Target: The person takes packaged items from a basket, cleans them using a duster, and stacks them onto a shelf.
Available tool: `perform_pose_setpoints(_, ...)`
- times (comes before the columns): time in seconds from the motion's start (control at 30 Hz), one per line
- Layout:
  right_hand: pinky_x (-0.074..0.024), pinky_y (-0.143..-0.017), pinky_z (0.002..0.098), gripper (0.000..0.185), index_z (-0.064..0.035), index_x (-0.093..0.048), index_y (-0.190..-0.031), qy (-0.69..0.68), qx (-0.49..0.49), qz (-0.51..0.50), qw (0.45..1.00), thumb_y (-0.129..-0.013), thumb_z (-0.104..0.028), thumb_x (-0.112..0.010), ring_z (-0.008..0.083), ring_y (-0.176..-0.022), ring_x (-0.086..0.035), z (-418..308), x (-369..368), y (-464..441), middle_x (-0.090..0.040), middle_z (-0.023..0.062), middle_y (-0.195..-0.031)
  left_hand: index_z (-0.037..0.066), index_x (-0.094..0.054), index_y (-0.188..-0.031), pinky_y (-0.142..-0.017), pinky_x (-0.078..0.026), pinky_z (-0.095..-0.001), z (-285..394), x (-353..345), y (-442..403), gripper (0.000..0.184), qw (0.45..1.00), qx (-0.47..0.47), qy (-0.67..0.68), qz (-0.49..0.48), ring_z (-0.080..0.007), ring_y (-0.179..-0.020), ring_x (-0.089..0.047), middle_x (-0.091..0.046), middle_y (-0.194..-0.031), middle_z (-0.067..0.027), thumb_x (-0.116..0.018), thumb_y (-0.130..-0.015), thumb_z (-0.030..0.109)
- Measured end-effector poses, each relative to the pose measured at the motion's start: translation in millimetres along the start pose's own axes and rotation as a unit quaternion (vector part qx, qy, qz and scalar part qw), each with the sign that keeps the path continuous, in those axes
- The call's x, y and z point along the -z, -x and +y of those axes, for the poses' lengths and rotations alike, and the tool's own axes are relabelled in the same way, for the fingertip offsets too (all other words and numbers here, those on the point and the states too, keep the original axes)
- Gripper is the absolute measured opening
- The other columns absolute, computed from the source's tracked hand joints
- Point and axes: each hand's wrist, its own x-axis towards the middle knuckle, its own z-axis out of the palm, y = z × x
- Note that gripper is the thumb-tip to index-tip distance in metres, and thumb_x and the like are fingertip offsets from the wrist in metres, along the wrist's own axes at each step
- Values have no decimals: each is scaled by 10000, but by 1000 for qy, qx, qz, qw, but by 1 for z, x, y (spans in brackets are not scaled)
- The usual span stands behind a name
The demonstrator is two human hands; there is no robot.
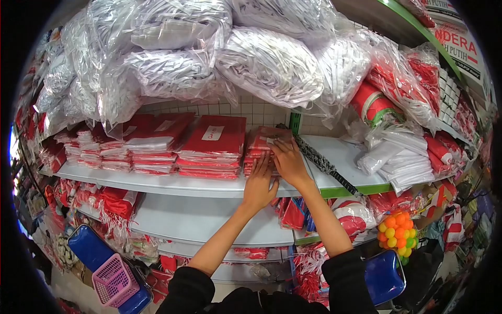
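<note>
A small stack of plastic-wrapped red cloth packets (255, 140) sits on the upper grey shelf. My left hand (260, 183) rests against its front edge, fingers stretched out and thumb apart. On the right part of the stack's top lies my right hand (289, 161), its fingers spread over the plastic and partly covering a pale label. Neither hand is closed around anything. Just left stands a taller stack of red packets (212, 146) with a white handwritten label. To the right, a grey feather duster (316, 157) with a black handle lies slanting across the shelf.
Big clear bags of white strips (269, 65) hang over the shelf. More red-and-white packets (151, 141) line its left side. White plastic-wrapped bundles (400, 159) lie at right. Below are a lower shelf (204, 217), a pink basket (115, 280) and a blue stool (384, 277).
</note>
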Motion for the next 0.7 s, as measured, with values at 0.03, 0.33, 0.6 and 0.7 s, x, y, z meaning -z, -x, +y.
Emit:
perform_pose_setpoints(0.03, -203, -1091, 485, 352, -33, -538, -1168, -1, 4, 4, 1000, -822, -96, -516, 288, -1215, -442, -1, 2, 3, -543, 158, -1208, -72, -460, -1231, -1104, -207, -450, 2, 1, 2, 525, 1000, 5, 10, 4, -361, -1318, -289, -346, -1381, -244, -568, -772, 158)
perform_pose_setpoints(0.33, -201, -1104, 479, 348, -19, -578, -1092, -122, -41, 76, 989, -754, -3, -496, 307, -1227, -437, -29, 47, 81, -568, 152, -1175, -32, -359, -1342, -1104, -194, -452, 45, 2, 42, 586, 999, -2, 48, 6, -344, -1332, -280, -329, -1402, -231, -546, -802, 96)
perform_pose_setpoints(0.6, -370, -973, 450, 243, -23, -645, -935, -89, -284, 130, 946, -741, 0, -499, 322, -961, -574, -34, 75, 243, -628, 170, -972, -5, -390, -1336, -1106, -202, -442, 93, -61, 116, 544, 980, -41, 159, -112, -327, -1326, -303, -385, -1377, -205, -532, -820, 95)
perform_pose_setpoints(0.7, -419, -867, 421, 209, -17, -652, -923, -84, -409, 78, 905, -764, -15, -516, 322, -907, -590, -56, 70, 319, -646, 165, -919, 16, -400, -1336, -1109, -202, -434, 107, -94, 154, 546, 958, -58, 201, -194, -319, -1330, -298, -383, -1380, -202, -544, -819, 114)
